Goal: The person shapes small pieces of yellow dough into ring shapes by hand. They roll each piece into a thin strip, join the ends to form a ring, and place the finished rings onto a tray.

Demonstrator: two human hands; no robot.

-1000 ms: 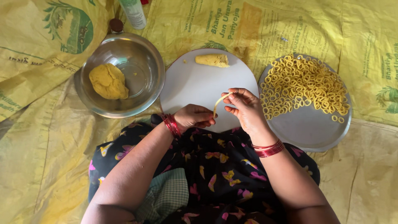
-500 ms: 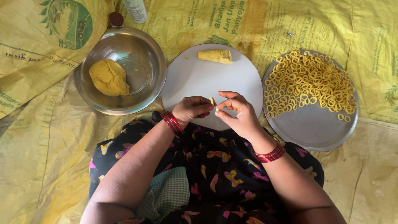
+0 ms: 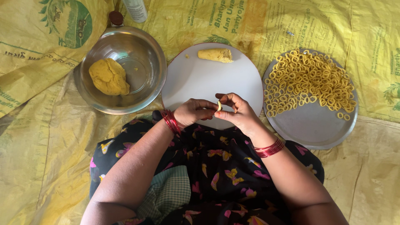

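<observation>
A floor covering of crinkled yellow printed plastic sacks (image 3: 50,175) carries a round steel bowl (image 3: 143,54), a round white board (image 3: 196,79), a round steel plate (image 3: 312,127), and a white bottle (image 3: 135,9) at the top edge.

A small yellow dough strip (image 3: 219,106) pinched between both hands' fingers (image 3: 225,100).

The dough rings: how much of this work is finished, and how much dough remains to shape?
Done: many dough rings fill the far part of the steel plate. In hand: the left hand and right hand pinch a small dough piece together. Left: a short dough roll on the round white board and a large dough lump in the steel bowl.
</observation>
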